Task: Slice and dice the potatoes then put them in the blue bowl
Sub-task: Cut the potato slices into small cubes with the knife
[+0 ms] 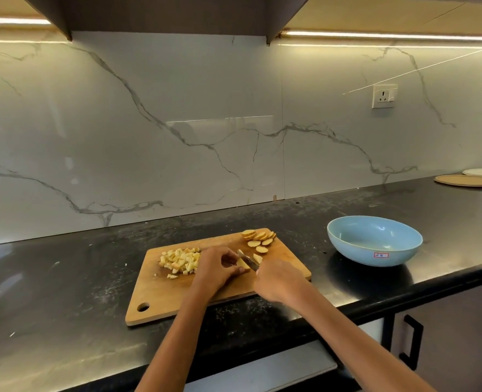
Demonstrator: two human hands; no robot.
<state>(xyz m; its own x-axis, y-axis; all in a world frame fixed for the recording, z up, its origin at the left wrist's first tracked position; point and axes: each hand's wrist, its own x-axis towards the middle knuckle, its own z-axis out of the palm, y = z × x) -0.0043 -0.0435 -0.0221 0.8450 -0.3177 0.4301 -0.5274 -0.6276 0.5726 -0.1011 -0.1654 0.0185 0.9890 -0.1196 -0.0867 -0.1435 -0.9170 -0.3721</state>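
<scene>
A wooden cutting board (160, 295) lies on the black counter. A pile of diced potato (180, 261) sits at its left, and several round potato slices (259, 239) lie at its far right corner. My left hand (215, 267) holds down a potato piece (243, 264) with curled fingers. My right hand (276, 278) grips a knife (248, 260), its blade on that piece. A cut piece (258, 258) lies just right of the blade. The blue bowl (374, 240) stands to the right of the board, with nothing visible inside.
The black counter (64, 292) runs along a marble wall with a socket (384, 96). Two flat round plates (469, 180) lie at the far right. A cabinet door with a black handle (411, 342) is below the counter edge at the right.
</scene>
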